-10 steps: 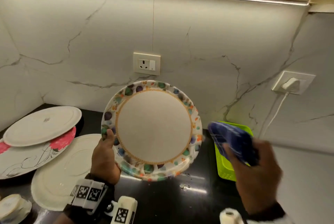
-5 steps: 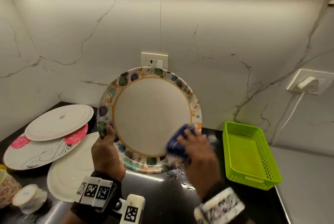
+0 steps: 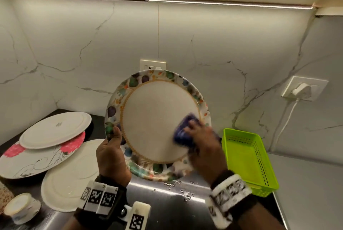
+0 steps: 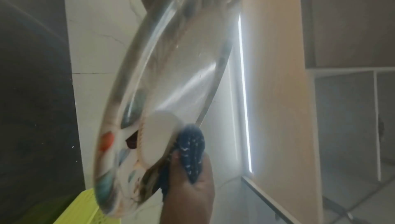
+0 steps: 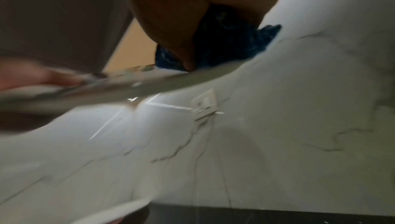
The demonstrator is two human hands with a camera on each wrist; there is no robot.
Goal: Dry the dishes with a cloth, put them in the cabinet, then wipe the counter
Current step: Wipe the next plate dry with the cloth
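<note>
The floral-rimmed plate (image 3: 157, 123) stands nearly upright above the dark worktop (image 3: 167, 203), its left rim gripped by the left hand (image 3: 111, 155), thumb on the face. The right hand (image 3: 202, 144), off beside the green basket (image 3: 248, 161) a second ago, now presses the bunched blue cloth (image 3: 183, 133) against the plate's lower right face. Judging by this, drying of this plate is just underway; the other plates (image 3: 53, 129) wait at the left, and droplets lie on the worktop.

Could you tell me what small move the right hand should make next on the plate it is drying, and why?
Probably sweep the blue cloth up and left across the centre of the patterned plate. The right hand presses it only at the lower right, the rest of the face looks unwiped, and the left hand has a steady grip on the rim.
</note>
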